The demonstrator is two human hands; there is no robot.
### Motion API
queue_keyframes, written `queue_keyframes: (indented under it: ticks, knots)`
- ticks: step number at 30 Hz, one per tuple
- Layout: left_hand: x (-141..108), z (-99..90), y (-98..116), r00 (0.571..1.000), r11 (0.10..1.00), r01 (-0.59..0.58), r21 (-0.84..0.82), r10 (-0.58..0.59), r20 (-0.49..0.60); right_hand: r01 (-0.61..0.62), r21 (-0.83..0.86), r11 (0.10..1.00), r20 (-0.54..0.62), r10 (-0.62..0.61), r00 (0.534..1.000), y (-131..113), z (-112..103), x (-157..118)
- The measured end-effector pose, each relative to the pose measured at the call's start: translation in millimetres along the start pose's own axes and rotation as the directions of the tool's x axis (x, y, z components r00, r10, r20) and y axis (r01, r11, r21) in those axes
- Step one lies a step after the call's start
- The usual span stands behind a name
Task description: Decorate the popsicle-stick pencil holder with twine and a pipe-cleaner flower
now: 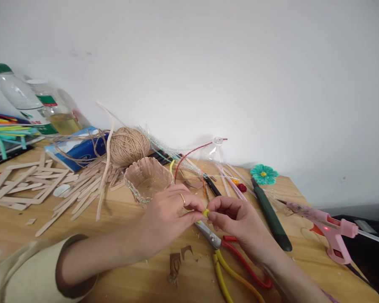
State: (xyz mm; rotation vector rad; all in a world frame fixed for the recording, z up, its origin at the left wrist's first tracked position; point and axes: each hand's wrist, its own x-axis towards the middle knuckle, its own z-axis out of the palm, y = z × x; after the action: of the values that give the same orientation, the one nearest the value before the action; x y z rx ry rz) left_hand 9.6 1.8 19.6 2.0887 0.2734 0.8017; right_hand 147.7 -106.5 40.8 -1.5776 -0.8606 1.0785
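Between the fingertips of both hands, near the middle of the view, is a small yellow piece point(206, 213). My left hand point(173, 208) pinches it from the left, a ring on one finger. From the right, my right hand point(235, 216) holds it between thumb and forefinger. Scissors point(212, 239) with red and yellow handles lie on the table just below the hands. Behind my left hand stands a small basket point(148, 179) made of wooden pieces, partly hidden by that hand.
Wooden sticks point(78, 193) and a twine ball point(129, 146) lie left, with bottles point(22, 94) behind. A teal flower point(264, 174), a dark green cutter point(271, 216) and a pink glue gun point(328, 227) with a lit red light are on the right.
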Motion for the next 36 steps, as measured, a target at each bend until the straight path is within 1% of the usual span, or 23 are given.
queue_keyframes:
  ticks: [1,3,5,9,13,15,17,22,27,33,36]
  knots:
    - [0.5,0.5,0.4,0.998,0.997,0.067,-0.025,-0.066,0.017,0.007,0.015,1.000,-0.011,-0.006,1.000,0.6,0.2,0.5]
    - [2.0,1.6,2.0,0.978,0.974,0.206,-0.095,-0.203,0.044,0.027,0.039,0.999,-0.036,-0.026,0.999,2.2,0.5,1.1]
    - [4.2,2.5,4.1,0.954,0.935,0.301,-0.187,-0.294,0.065,0.048,0.039,0.998,-0.077,-0.045,0.996,3.8,0.5,1.1]
    - [8.4,1.5,6.9,0.926,0.860,0.377,-0.345,-0.360,0.115,0.077,-0.021,0.997,-0.128,-0.079,0.989,6.4,-0.2,1.0]
    - [9.6,-0.3,6.2,0.906,0.832,0.420,-0.363,-0.404,0.123,0.108,-0.076,0.991,-0.121,-0.116,0.986,7.8,-0.5,1.2]
    - [9.4,-0.1,5.3,0.900,0.827,0.435,-0.357,-0.417,0.130,0.123,-0.089,0.988,-0.119,-0.134,0.984,7.3,0.0,0.6]
    - [9.3,0.4,4.7,0.903,0.828,0.428,-0.362,-0.408,0.133,0.135,-0.097,0.986,-0.128,-0.147,0.981,5.6,0.8,-0.7]
    - [11.8,-1.2,5.9,0.911,0.848,0.411,-0.336,-0.392,0.126,0.113,-0.089,0.990,-0.125,-0.124,0.984,-1.3,3.0,-3.6]
    - [11.6,-4.2,7.4,0.902,0.861,0.428,-0.274,-0.389,0.185,0.072,-0.088,0.994,-0.084,-0.079,0.993,-5.2,5.4,-4.6]
    - [10.0,-5.3,3.4,0.909,0.899,0.392,-0.197,-0.345,0.236,0.084,-0.188,0.979,-0.024,-0.090,0.996,-3.9,7.7,-7.6]
    - [11.4,-7.2,3.0,0.900,0.906,0.389,-0.170,-0.333,0.281,0.074,-0.217,0.973,0.007,-0.074,0.997,-2.3,7.8,-7.5]
